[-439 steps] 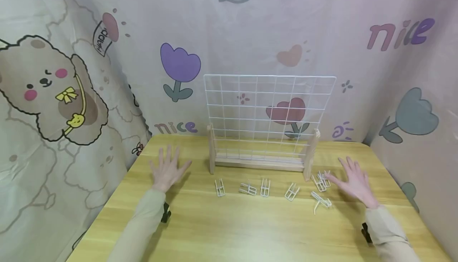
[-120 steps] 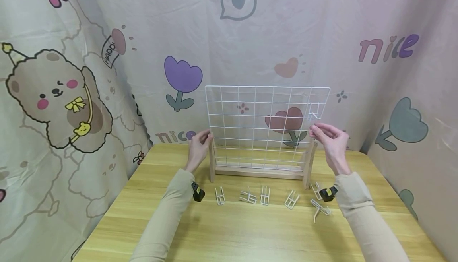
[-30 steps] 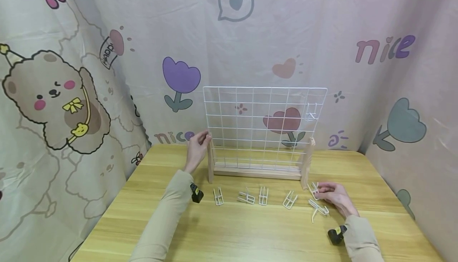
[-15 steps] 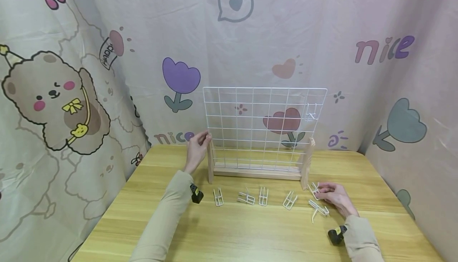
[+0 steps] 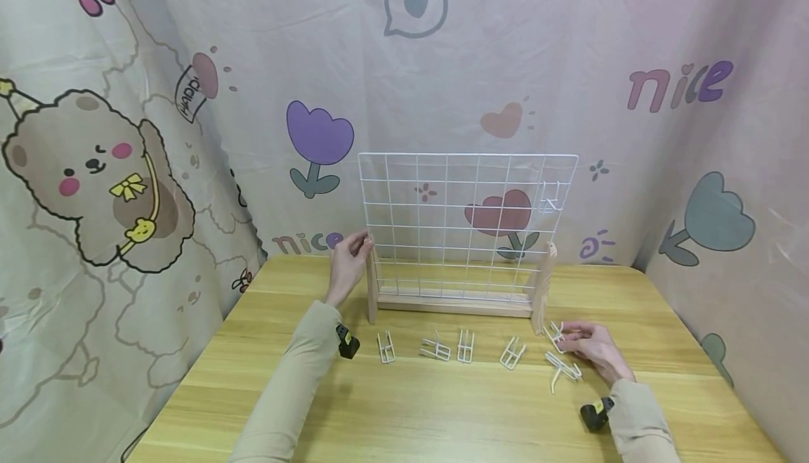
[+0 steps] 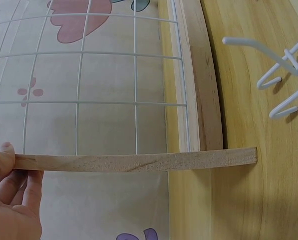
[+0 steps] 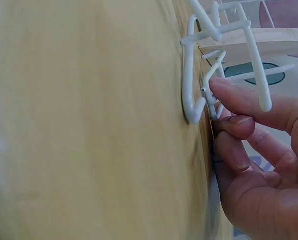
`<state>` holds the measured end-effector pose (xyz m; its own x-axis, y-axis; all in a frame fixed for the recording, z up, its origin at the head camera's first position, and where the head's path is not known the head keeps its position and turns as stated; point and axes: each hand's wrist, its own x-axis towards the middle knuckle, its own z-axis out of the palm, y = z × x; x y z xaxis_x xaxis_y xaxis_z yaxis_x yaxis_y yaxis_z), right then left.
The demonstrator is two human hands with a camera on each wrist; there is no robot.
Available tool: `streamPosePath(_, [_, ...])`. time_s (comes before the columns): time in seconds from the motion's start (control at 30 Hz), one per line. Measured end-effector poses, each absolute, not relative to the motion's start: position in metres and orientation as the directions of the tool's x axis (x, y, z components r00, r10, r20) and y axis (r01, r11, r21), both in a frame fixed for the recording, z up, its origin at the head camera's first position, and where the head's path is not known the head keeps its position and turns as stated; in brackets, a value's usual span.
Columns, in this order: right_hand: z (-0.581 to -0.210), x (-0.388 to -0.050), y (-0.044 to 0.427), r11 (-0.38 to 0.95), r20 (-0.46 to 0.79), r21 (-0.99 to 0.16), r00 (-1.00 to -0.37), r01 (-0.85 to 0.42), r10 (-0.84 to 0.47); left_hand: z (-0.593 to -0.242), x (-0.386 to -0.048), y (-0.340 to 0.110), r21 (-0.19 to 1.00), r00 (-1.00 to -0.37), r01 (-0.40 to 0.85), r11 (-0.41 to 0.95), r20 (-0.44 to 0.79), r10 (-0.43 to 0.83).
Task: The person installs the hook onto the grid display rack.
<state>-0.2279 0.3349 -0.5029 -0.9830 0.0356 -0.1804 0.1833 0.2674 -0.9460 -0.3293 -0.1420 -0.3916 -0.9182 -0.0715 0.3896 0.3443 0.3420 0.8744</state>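
Observation:
A white wire grid panel (image 5: pixel 461 203) stands upright in a wooden stand (image 5: pixel 455 304). My left hand (image 5: pixel 346 266) pinches the top of the stand's left upright (image 6: pixel 134 162), thumb on one face and fingers on the other. By the stand's right foot, my right hand (image 5: pixel 594 347) pinches a white wire hook (image 5: pixel 555 337) at table level; fingers partly cover it in the right wrist view. Just in front lies another white hook (image 5: pixel 562 367), which looms near the camera in the right wrist view. One more hook (image 5: pixel 550 199) hangs on the grid's upper right.
Several more white hooks lie in a row before the stand, from the left hook (image 5: pixel 385 348) to the one (image 5: pixel 512 354) near the right foot. The wooden table (image 5: pixel 430 407) ends at a patterned curtain (image 5: pixel 417 76) behind and at both sides.
Both hands lay spread on the table at first. One hook then went onto the grid's upper right. The right hand came down to another hook; during the last second both hands stay still.

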Motion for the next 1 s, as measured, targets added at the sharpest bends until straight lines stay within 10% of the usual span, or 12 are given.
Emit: streamPosePath(1.0, [-0.5038, -0.2292, 0.3399, 0.300, -0.217, -0.930, -0.976, 0.210, 0.009, -0.3903, -0.3283, -0.1412, 0.882, -0.924, 0.325, 0.341, 0.373, -0.083])
